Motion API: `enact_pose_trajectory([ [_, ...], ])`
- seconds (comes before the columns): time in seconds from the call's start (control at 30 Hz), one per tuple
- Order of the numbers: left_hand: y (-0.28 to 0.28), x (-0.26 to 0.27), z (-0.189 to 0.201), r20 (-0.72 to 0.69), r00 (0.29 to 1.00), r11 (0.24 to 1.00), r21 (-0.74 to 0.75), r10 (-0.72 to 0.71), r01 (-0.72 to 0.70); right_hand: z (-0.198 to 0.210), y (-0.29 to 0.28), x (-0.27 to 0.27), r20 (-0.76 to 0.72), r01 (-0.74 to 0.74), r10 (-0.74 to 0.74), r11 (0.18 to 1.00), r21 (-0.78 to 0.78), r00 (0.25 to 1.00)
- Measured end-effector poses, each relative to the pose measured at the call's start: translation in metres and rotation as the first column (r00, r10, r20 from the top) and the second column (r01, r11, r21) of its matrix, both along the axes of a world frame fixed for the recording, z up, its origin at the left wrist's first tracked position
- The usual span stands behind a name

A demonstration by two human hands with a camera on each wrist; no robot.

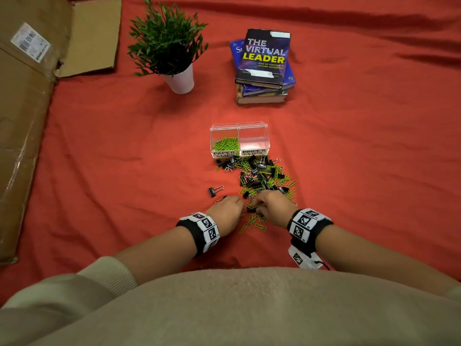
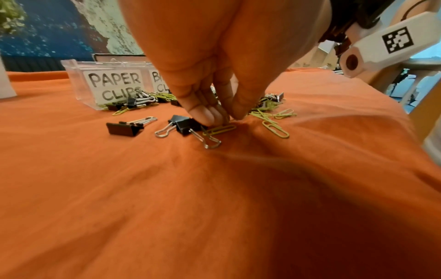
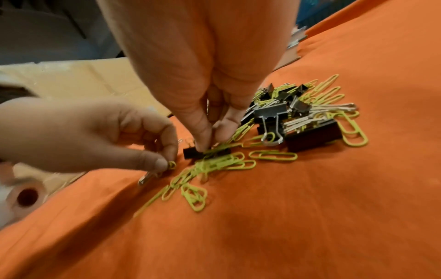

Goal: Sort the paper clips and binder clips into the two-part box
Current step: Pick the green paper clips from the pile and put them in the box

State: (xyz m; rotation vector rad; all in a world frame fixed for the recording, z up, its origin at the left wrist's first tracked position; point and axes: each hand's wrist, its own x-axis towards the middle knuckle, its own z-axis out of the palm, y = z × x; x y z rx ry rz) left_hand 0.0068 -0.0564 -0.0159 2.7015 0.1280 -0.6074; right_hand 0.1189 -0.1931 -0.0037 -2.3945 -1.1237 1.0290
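The clear two-part box (image 1: pixel 239 141) stands mid-cloth; its PAPER CLIPS half holds green paper clips (image 1: pixel 225 144), and its BINDER CLIPS half looks empty. A mixed pile of green paper clips and black binder clips (image 1: pixel 262 178) lies in front of it. At the pile's near edge my left hand (image 1: pixel 230 203) (image 2: pixel 225 118) pinches a green paper clip (image 2: pixel 219 129) off the cloth, beside a black binder clip (image 2: pixel 183 124). My right hand (image 1: pixel 259 204) (image 3: pixel 212 139) pinches green paper clips (image 3: pixel 219 160) lying over a black binder clip (image 3: pixel 190 152).
A lone binder clip (image 1: pixel 215 190) lies left of the pile. A potted plant (image 1: pixel 169 46) and a stack of books (image 1: pixel 264 66) stand beyond the box. Flattened cardboard (image 1: pixel 27 96) covers the left side. Red cloth (image 1: pixel 374 146) spreads everywhere.
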Motion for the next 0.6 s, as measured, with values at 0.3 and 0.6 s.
enact_pose_trajectory([
  [0.3,0.027,-0.005,0.008,-0.004,0.978,0.957,-0.205,0.208,-0.204,0.014,-0.002,0.031,-0.445,0.461,-0.401,0.887,0.030,0.801],
  [0.6,0.015,-0.006,-0.001,-0.040,0.999,0.998,0.051,-0.030,0.032,0.022,-0.013,0.035,-0.595,0.476,-0.402,0.879,-0.038,0.696],
])
